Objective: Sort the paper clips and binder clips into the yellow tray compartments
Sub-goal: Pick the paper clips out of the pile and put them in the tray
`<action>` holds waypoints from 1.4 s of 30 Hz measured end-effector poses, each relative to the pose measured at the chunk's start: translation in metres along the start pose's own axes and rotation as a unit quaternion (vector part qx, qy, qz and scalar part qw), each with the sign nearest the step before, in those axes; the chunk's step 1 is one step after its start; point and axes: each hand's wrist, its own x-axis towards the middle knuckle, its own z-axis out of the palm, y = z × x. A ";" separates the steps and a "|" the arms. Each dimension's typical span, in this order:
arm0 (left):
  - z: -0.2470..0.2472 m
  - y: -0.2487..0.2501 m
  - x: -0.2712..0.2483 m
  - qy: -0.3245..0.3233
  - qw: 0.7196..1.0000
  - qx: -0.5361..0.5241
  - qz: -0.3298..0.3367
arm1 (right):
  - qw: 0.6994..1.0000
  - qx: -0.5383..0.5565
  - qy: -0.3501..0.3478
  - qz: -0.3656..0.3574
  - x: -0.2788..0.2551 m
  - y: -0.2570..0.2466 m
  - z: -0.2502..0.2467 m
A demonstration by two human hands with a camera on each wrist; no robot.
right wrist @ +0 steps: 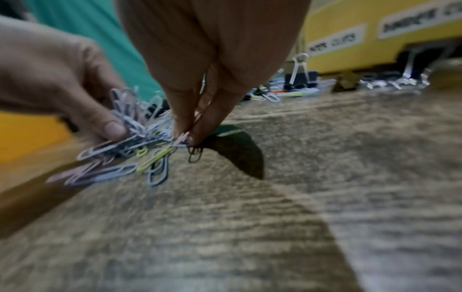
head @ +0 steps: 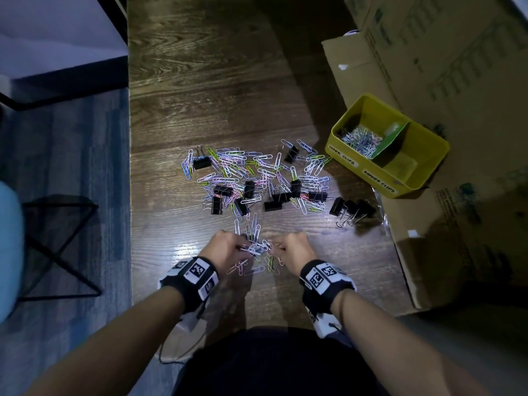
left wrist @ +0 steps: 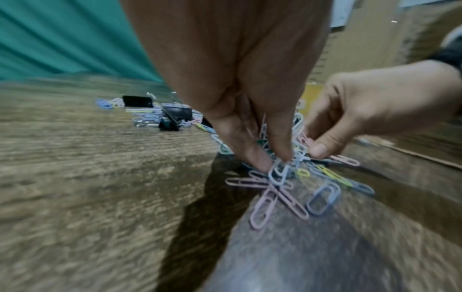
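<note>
Paper clips in a small bunch lie on the worktop right in front of us, and our left hand and right hand both pinch at it, fingers curled and closed on clips. To do this gathering well, we judge we should squeeze the bunch tight between both hands, check no black clip rides along, and lift it low toward the tray. Beyond lies the main scatter, with binder clips mixed among coloured clips. Farther right stands the yellow tray: its paper-clip compartment already holds a heap, while the binder-clip compartment looks bare. The wrist views are blurred, so we cannot count what each hand holds, and the tray labels are hard to read.
</note>
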 end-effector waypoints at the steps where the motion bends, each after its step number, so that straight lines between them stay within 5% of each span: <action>1: -0.004 0.001 0.002 0.007 1.000 -0.024 -0.017 | 1.000 0.020 0.014 0.010 0.001 0.003 -0.003; 6: -0.019 0.003 0.012 -0.058 0.978 -0.167 -0.110 | 0.988 0.145 0.036 0.033 0.004 0.013 -0.024; 11: -0.041 0.010 0.021 -0.086 0.948 -0.281 -0.122 | 0.969 0.245 0.034 0.016 0.003 0.023 -0.051; 23: -0.120 0.161 0.118 -0.097 0.889 -0.447 0.029 | 0.887 0.406 0.210 -0.068 -0.024 0.018 -0.170; 27: -0.108 0.215 0.180 -0.056 0.876 -0.479 0.018 | 0.862 0.418 0.277 -0.079 -0.009 0.019 -0.218; 29: -0.093 0.230 0.206 -0.047 0.886 -0.461 -0.012 | 0.864 0.386 0.315 -0.073 0.004 0.021 -0.241; 32: -0.075 0.240 0.225 -0.056 0.953 -0.295 -0.027 | 0.885 0.320 0.332 -0.058 0.030 0.024 -0.268; 34: -0.071 0.238 0.228 -0.053 0.975 -0.215 -0.016 | 0.902 0.279 0.328 -0.037 0.050 0.026 -0.278; 42: -0.085 0.187 0.176 0.032 0.930 -0.365 0.007 | 0.967 -0.042 0.250 -0.001 0.111 0.020 -0.265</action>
